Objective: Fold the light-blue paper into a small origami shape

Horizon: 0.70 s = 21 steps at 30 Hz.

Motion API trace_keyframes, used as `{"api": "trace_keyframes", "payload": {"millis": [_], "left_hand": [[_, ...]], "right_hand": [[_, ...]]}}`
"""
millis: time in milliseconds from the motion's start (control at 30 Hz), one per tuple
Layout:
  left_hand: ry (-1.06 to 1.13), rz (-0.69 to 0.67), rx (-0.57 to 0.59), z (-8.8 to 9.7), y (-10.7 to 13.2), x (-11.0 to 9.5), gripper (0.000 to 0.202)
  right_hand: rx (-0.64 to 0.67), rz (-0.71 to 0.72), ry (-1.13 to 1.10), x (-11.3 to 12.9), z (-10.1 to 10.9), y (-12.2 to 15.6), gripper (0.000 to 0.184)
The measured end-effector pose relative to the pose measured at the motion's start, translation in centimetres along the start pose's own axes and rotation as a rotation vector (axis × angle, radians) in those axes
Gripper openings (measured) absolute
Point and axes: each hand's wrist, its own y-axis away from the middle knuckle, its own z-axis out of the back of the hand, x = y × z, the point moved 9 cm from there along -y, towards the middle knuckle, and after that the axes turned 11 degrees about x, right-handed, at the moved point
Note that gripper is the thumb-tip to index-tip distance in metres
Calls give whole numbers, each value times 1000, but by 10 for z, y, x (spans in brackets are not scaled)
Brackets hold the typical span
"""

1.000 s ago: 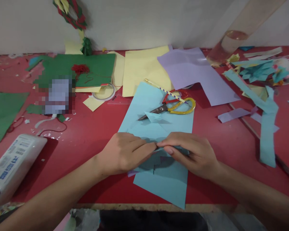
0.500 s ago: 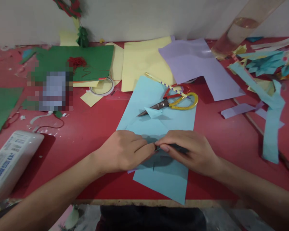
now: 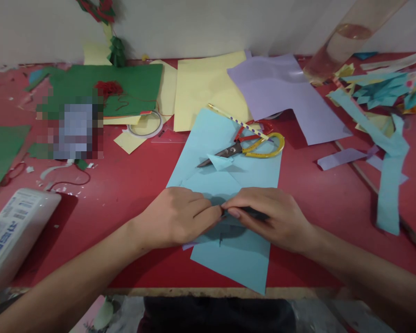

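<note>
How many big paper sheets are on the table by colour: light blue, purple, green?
light blue sheet: 1, under the left hand and right hand
purple sheet: 1
green sheets: 2
Total: 4

Matt blue paper sheet (image 3: 242, 263); glossy plastic-handled metal scissors (image 3: 244, 148); smooth red tabletop (image 3: 131, 185).

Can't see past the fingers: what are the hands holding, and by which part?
Left hand and right hand pinch a small folded paper piece between meeting fingertips; the exact part is hidden.
</note>
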Motion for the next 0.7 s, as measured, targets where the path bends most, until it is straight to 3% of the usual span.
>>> {"api": "trace_keyframes", "payload": {"millis": [700], "left_hand": [[0,21,16,-4,0,2,20]], "right_hand": [[26,-34,7,-5,-3,1,13]]}}
